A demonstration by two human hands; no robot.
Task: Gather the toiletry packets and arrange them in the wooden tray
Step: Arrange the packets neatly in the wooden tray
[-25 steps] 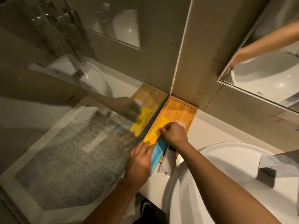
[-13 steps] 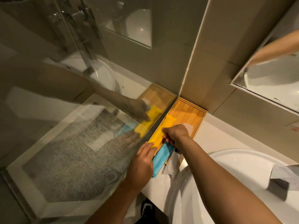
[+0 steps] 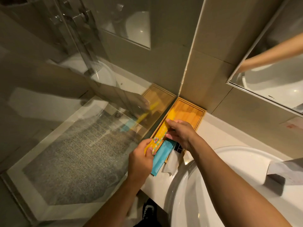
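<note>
Dim, warm and yellowish throughout. Small specular glints on the white basin (image 3: 242,185) at 4 o'clock and on its twin in the mirror (image 3: 270,76) at 2 o'clock. Hazy, doubled reflections across the glass shower panel (image 3: 68,99) from 9 to 11 o'clock. Soft shadow beneath the forearms. Strong wide-angle bending of wall lines toward the edges. Slight softness everywhere, grainy in the darker corners.
</note>
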